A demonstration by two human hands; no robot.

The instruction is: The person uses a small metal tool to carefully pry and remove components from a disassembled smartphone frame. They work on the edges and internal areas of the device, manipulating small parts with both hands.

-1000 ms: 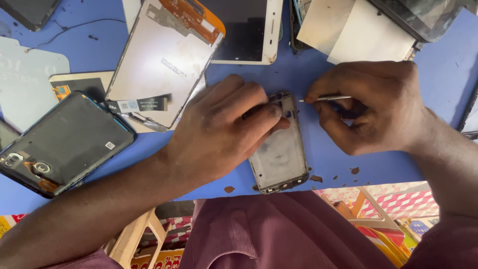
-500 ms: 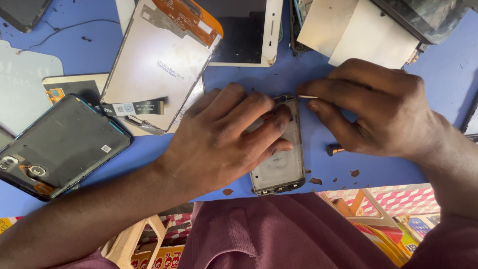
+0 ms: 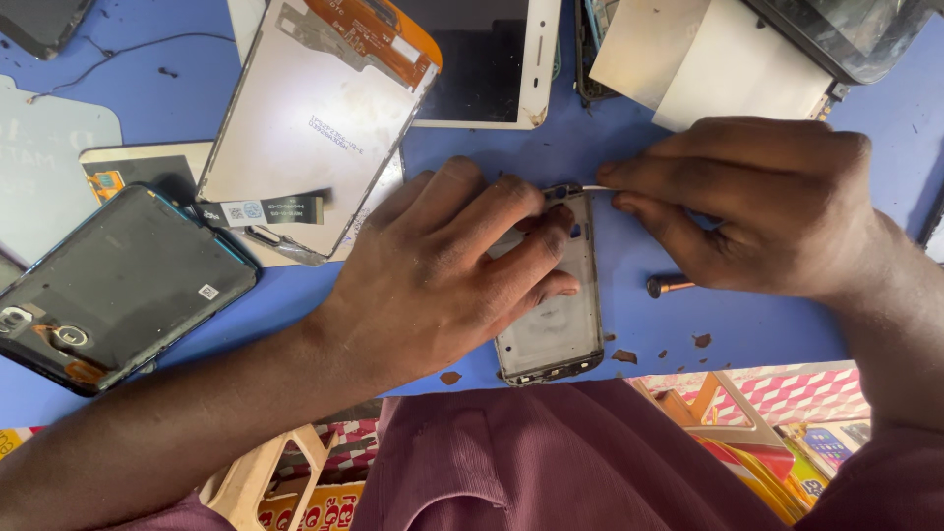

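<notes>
A small opened phone frame [image 3: 556,329] lies upright near the front edge of the blue table [image 3: 629,324]. My left hand [image 3: 447,270] lies flat over its left side and top, fingers pressing it down. My right hand [image 3: 757,202] pinches a thin metal tool [image 3: 590,188] whose tip touches the top end of the phone frame. A screwdriver handle end [image 3: 667,286] pokes out from under my right hand.
A dark phone back cover [image 3: 108,285] lies at the left. A display panel with an orange flex cable [image 3: 315,108], a white-framed screen [image 3: 492,59] and more phone parts [image 3: 708,59] crowd the back. Small brown scraps [image 3: 624,356] dot the table edge.
My right hand has shifted left and up, bringing the thin tool to the top of the phone frame. The left hand has spread further over the frame.
</notes>
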